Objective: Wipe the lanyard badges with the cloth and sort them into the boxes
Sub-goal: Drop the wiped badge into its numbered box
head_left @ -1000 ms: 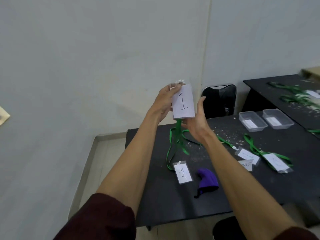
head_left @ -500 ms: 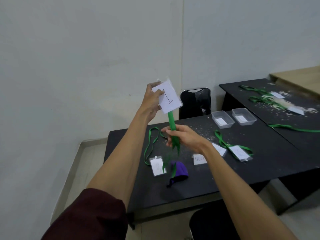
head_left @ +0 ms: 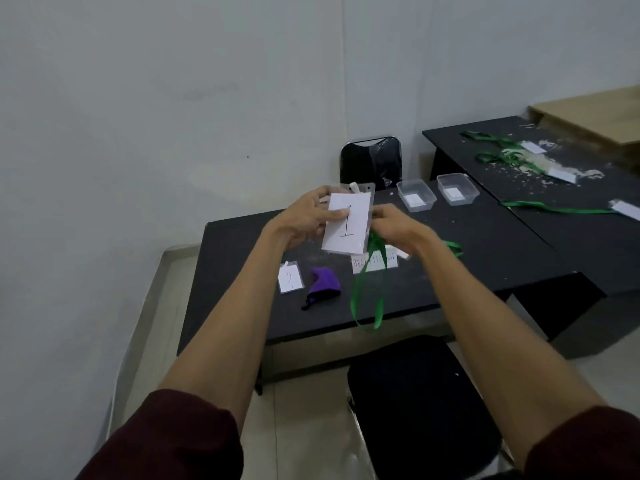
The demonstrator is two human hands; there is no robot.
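A clear badge with a white card marked "1" [head_left: 349,223] is held up above the black table [head_left: 485,251]. My left hand [head_left: 306,221] pinches its left edge, thumb across the card. My right hand [head_left: 398,228] grips the badge's right edge and its green lanyard [head_left: 367,289], which hangs in a loop past the table's front edge. A second badge marked "2" [head_left: 290,278] lies flat on the table, with the crumpled purple cloth [head_left: 323,282] beside it. Two clear plastic boxes [head_left: 415,195] [head_left: 457,188] stand at the table's far side.
A white label strip [head_left: 374,263] lies on the table under my hands. A black chair [head_left: 370,161] stands behind the table and a black seat [head_left: 419,403] in front. The adjoining black table [head_left: 571,220] at right carries more green lanyards [head_left: 502,155] and badges.
The badge came down from high up to just above the table. My right hand rose from the lanyard to the badge's right edge. The view tilted downward.
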